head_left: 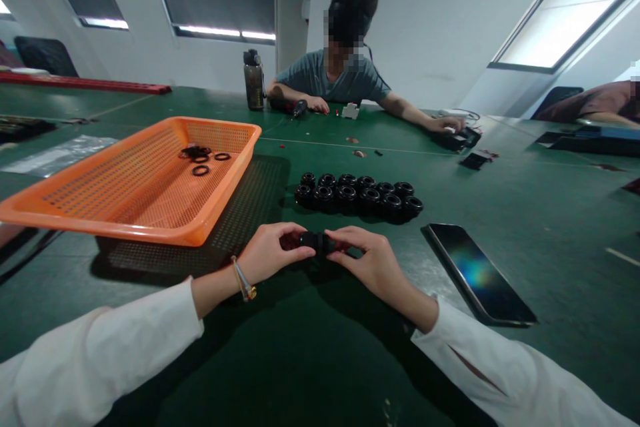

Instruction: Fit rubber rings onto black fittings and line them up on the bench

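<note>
Between my two hands is a small black cylindrical part [311,240], held on its side just above the green table [280,347]. My left hand [273,250] pinches its left end between thumb and fingers. On the other end, my right hand [367,257] grips a black piece that lines up with it; whether the two pieces are joined I cannot tell. Just beyond my hands stand two rows of black round parts [346,195] with ring-shaped tops. Several black rings [201,171] lie inside the orange plastic basket [195,235] to the left.
A smartphone [483,277] lies to the right of my right hand. Across the table a co-worker [325,77] reaches toward a black device [457,138]. A dark water bottle [254,83] stands at the far side, with a screwdriver-like tool [299,109] near it.
</note>
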The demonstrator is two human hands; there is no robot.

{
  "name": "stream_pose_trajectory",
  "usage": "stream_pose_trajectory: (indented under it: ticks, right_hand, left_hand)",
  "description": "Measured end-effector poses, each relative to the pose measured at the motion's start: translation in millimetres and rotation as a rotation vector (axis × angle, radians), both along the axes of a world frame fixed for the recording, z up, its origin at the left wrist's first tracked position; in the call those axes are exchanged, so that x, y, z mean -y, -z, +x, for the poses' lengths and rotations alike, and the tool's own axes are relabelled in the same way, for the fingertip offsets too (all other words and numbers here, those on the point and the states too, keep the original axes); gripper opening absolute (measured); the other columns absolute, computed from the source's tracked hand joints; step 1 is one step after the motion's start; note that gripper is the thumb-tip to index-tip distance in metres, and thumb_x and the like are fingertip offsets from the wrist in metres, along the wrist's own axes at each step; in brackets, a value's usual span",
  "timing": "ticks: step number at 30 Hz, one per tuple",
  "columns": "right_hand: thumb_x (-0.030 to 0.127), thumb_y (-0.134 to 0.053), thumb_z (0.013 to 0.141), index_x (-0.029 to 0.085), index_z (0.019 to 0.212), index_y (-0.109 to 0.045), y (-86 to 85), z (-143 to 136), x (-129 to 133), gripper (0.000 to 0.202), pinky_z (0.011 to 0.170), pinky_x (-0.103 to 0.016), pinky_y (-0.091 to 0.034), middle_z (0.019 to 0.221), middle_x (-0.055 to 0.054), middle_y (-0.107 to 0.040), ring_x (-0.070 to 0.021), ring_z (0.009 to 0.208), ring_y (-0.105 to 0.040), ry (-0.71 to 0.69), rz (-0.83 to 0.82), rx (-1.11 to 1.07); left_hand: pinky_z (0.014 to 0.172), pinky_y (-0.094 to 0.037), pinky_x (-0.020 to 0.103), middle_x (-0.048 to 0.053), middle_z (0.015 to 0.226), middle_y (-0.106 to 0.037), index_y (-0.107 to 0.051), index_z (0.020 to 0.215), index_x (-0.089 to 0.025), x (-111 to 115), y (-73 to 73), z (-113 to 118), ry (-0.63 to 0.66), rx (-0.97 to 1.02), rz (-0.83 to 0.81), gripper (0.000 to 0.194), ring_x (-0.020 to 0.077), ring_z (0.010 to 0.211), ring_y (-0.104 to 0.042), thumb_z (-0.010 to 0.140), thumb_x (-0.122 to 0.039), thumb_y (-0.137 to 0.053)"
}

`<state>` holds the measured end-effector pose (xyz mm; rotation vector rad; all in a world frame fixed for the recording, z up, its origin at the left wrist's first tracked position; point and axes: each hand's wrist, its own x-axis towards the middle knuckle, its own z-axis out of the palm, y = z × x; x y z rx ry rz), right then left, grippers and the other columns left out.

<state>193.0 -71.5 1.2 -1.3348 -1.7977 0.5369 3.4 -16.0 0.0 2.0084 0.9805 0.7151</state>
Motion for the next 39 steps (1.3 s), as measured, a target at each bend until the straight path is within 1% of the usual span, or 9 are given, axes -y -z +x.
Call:
stream_pose_trajectory:
  ticks: [4, 8, 15, 21, 26, 33, 39]
  right_hand:
    - [0.005, -0.067, 0.064, 0.015, 0.097, -0.067, -0.7, -1.6, 1.1, 0.035, 0.064, -0.028, -0.054, 0.084, -0.004, -0.071, -0.0149, 0.066, -0.064, 0.023, -0.027, -0.022]
    - [0.006, -0.067, 0.065, 0.016, 0.092, -0.069, 0.6, -1.3, 1.2, 0.029, 0.063, -0.028, -0.054, 0.082, -0.004, -0.072, -0.0153, 0.065, -0.064, 0.024, -0.026, -0.018]
    - [0.009, -0.067, 0.067, 0.016, 0.095, -0.069, 1.4, 0.0, 0.4, 0.029, 0.063, -0.029, -0.054, 0.085, -0.005, -0.072, -0.0158, 0.066, -0.065, 0.013, -0.029, 0.004]
    - [0.008, -0.068, 0.066, 0.016, 0.096, -0.069, 2.5, 1.3, -0.1, 0.031, 0.062, -0.027, -0.054, 0.081, -0.004, -0.072, -0.0151, 0.065, -0.064, -0.024, 0.005, 0.004]
    - [0.008, -0.067, 0.066, 0.018, 0.093, -0.07, 3.5, 1.5, 0.1, 0.029, 0.063, -0.028, -0.054, 0.087, -0.005, -0.071, -0.0148, 0.067, -0.065, -0.01, 0.037, -0.017]
    - [0.009, -0.067, 0.066, 0.019, 0.093, -0.068, 0.3, -0.2, 1.3, 0.029, 0.062, -0.029, -0.054, 0.081, -0.003, -0.071, -0.0154, 0.065, -0.064, 0.018, 0.004, -0.011]
    - [0.01, -0.067, 0.066, 0.018, 0.092, -0.069, 0.0, -0.1, 1.2, 0.027, 0.062, -0.028, -0.053, 0.078, -0.003, -0.071, -0.0154, 0.064, -0.064, 0.008, 0.006, 0.021]
  left_hand:
    - [0.059, -0.048, 0.023, 0.003, 0.077, -0.068, -0.065, 0.087, -0.012, 0.3, -0.8, 0.5, -0.004, -0.015, 0.002, 0.029, 0.0162, 0.066, -0.062, 0.068, -0.033, -0.067]
    - [0.059, -0.047, 0.023, 0.003, 0.076, -0.068, -0.065, 0.088, -0.012, 0.4, -1.5, 0.7, -0.005, -0.032, 0.008, 0.028, 0.0159, 0.065, -0.061, 0.068, -0.033, -0.066]
    - [0.058, -0.046, 0.023, 0.003, 0.076, -0.068, -0.065, 0.087, -0.012, 0.5, -2.3, 0.4, -0.005, -0.043, 0.008, 0.03, 0.0161, 0.065, -0.06, 0.068, -0.035, -0.066]
    - [0.058, -0.047, 0.023, 0.003, 0.077, -0.068, -0.065, 0.088, -0.013, -0.2, -1.2, -0.4, 0.007, -0.031, 0.016, 0.03, 0.016, 0.066, -0.061, 0.069, -0.036, -0.065]
    - [0.057, -0.046, 0.023, 0.003, 0.075, -0.068, -0.065, 0.088, -0.013, -0.3, -0.7, -0.7, 0.006, -0.033, 0.029, 0.031, 0.0158, 0.064, -0.06, 0.069, -0.037, -0.065]
    - [0.059, -0.048, 0.024, 0.003, 0.077, -0.069, -0.065, 0.088, -0.014, -0.4, -1.3, -0.5, 0.021, -0.028, 0.02, 0.028, 0.0165, 0.066, -0.062, 0.07, -0.036, -0.065]
    - [0.059, -0.048, 0.023, 0.003, 0.078, -0.068, -0.065, 0.088, -0.013, -0.1, -1.8, 0.0, 0.024, -0.034, 0.008, 0.029, 0.0164, 0.066, -0.061, 0.07, -0.036, -0.065]
